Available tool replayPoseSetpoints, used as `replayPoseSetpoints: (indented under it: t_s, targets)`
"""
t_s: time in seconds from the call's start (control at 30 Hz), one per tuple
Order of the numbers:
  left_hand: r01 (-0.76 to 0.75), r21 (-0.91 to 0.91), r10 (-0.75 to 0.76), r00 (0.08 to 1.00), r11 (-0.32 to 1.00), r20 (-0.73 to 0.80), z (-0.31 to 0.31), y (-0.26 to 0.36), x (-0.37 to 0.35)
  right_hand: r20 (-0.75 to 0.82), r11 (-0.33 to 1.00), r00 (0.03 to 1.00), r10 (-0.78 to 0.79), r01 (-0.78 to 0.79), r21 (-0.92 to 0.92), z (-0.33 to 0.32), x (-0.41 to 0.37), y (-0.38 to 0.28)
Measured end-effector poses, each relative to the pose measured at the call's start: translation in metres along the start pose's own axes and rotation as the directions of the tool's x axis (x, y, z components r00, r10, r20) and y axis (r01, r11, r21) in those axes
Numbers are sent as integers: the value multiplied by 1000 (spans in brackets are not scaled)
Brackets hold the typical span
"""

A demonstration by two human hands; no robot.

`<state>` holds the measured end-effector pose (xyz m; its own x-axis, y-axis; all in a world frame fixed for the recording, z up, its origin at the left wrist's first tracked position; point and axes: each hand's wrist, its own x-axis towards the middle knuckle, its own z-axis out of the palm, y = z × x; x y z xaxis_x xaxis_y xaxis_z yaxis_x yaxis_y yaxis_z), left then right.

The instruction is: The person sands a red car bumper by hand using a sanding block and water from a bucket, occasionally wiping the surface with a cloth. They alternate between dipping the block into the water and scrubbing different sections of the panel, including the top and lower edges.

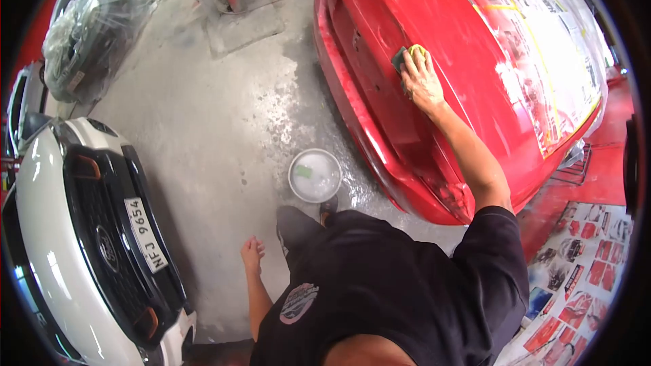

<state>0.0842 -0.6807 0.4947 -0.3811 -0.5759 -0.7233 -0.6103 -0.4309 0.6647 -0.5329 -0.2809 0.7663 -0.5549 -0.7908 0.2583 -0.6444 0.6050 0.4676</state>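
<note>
The right hand (422, 81) lies flat on the sloping painted panel of a red car (380, 122), fingers spread and pressing down on a small pad (400, 58). The pad is dark green with a yellow edge and peeks out from under the fingertips toward the upper left. The arm reaches out straight from the black-shirted shoulder. The left hand (252, 254) hangs loose and empty, fingers slightly parted, just above the grey concrete floor (217, 115) and well apart from the right. Whether it touches the floor cannot be told. Between the two hands, on the floor beside the red car's lower edge, stands a round pale basin (293, 176) with a small green piece (303, 171) lying inside. The concrete around it looks wet and blotchy. Sheets of newspaper (542, 61), held with tape, cover the upper right part of the red car, and more printed sheets (583, 264) lie spread on the red ground at lower right. To the left stands a white car (47, 230) with a black grille and a licence plate (146, 234). Behind it, at upper left, another vehicle sits wrapped in clear plastic (95, 20).
</note>
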Motion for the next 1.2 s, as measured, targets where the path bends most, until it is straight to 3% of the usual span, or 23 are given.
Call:
replayPoseSetpoints:
  t_s: [0.23, 0.33, 0.43, 0.5, 0.57, 0.67, 0.8, 0.87, 0.9, 1.0, 1.07, 1.1, 1.2]
  targets:
    - [358, 231, -384, 920, 905, 79, -38, -11, 103, 102, 997, 993, 51, -44, -66, 58, 138, 7]
    - [341, 372, -411, 903, 863, 125, -53, 51, 165, 70, 990, 991, 111, -103, -100, 98, 215, 14]
    - [408, 379, -493, 855, 831, 162, -85, 112, 266, 95, 976, 984, 148, -130, -173, 137, 297, 32]
    - [281, 337, -319, 946, 898, 61, -82, 201, 304, 102, 967, 979, 178, -154, -204, 164, 352, 51]
    - [211, 28, -210, 977, 977, -21, -84, 263, 343, 142, 950, 966, 216, -173, -261, 184, 405, 69]
    - [228, 68, -226, 973, 971, -40, -74, 334, 372, 218, 940, 952, 217, -143, -309, 215, 474, 101]
    - [226, 194, -242, 968, 955, 63, -65, 363, 384, 318, 928, 914, 251, -133, -349, 248, 545, 113]
    - [239, 246, -269, 959, 939, 94, -58, 366, 386, 136, 940, 991, 9, 38, -340, 247, 551, 103]
    - [239, 286, -286, 949, 928, 134, -56, 365, 389, 161, 942, 987, 24, 32, -334, 241, 549, 97]
    - [255, 409, -355, 916, 876, 190, -46, 368, 408, 443, 998, 895, 55, -61, -2, 218, 527, 82]
    - [244, 470, -372, 907, 848, 200, -35, 381, 423, 278, 984, 960, -36, 82, -158, 205, 469, 61]
    - [243, 496, -381, 903, 834, 199, -28, 391, 431, 405, 999, 914, -2, 22, -45, 180, 445, 46]
    - [159, 563, -332, 918, 811, 218, -5, 421, 457, 443, 991, 888, 120, -137, 7, 140, 334, 12]
